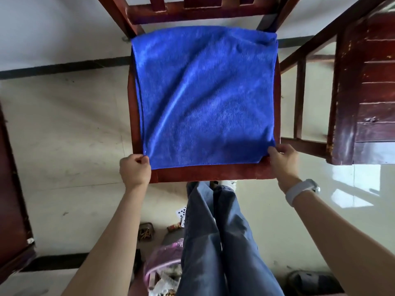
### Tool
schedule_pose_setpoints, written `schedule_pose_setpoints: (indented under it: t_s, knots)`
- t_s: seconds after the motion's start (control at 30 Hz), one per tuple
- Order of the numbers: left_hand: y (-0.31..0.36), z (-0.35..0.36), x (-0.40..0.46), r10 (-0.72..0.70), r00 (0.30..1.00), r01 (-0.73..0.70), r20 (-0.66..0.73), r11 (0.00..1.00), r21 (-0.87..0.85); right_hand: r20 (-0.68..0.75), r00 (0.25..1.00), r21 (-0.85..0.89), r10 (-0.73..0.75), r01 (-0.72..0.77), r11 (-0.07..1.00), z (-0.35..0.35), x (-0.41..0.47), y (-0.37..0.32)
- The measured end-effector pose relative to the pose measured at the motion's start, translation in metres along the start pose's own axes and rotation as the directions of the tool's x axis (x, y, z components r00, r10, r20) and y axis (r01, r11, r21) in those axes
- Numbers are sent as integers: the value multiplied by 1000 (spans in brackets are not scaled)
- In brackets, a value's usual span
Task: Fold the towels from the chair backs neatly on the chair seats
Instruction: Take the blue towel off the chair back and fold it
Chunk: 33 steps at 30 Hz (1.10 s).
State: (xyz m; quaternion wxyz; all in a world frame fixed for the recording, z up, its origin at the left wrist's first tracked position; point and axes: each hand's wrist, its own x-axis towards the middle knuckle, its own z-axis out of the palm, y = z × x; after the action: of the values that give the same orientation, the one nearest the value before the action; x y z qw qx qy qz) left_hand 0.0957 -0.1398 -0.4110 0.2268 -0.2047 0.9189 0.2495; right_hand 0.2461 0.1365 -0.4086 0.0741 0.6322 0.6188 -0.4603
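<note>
A blue towel (203,99) lies spread over the red-brown wooden chair seat (205,173), doubled over with a few creases, its far edge at the chair back (192,11). My left hand (135,167) pinches the towel's near left corner with curled fingers. My right hand (283,161) pinches the near right corner at the seat's edge; a pale wristband sits on that wrist. The near hem runs straight between both hands.
A dark wooden table (367,92) with drawers stands close on the right, its leg near the chair. Dark wooden furniture (12,199) borders the left. On the floor behind my legs lie a pink bag (162,268), playing cards and small clutter.
</note>
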Motion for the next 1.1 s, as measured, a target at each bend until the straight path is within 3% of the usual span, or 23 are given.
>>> schedule_pose_setpoints:
  t_s: [0.1,0.2,0.43,0.7,0.83,1.1]
  knots:
    - [2,1,-4,-47,997,52,68,996,-79,35,997,68,-69,66,995,3,0,-13]
    - [4,-1,-5,-113,986,132,124,978,-159,88,996,154,-16,2,988,5,1,-24]
    - [-1,-7,-6,-32,982,72,184,974,-213,244,969,278,39,-108,954,2,4,-35]
    - [2,-23,-5,-116,978,189,175,851,-490,237,969,169,74,-116,979,-1,1,-33]
    - [6,-32,-7,-109,983,170,146,839,-517,234,969,149,74,-111,983,-19,-7,-23]
    - [29,-57,-18,34,999,-41,-23,902,-429,230,973,352,32,-114,929,-64,-25,-30]
